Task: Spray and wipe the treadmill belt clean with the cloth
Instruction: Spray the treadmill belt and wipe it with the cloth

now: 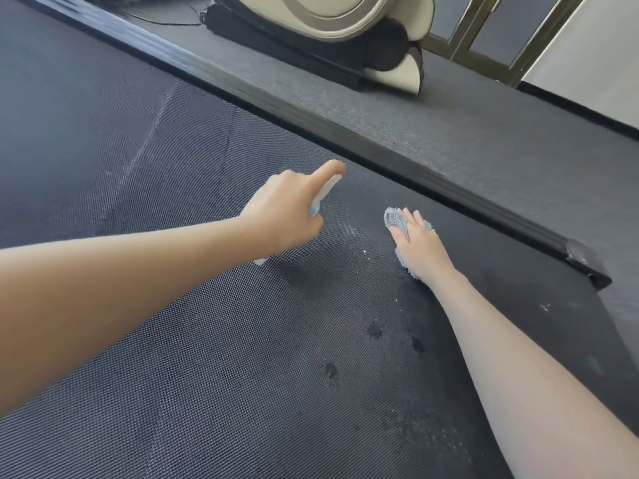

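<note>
I am gripping the spray bottle (328, 188) in my left hand (287, 216) and pressing the cloth (394, 219) flat-fingered with my right hand (418, 247) on the treadmill belt (224, 357); I am judging much wiping left, as pale streaks (145, 146) are showing.

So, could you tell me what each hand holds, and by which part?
The left hand grips a small pale spray bottle round its body; the right hand presses flat on a fluffy grey-blue cloth.
</note>
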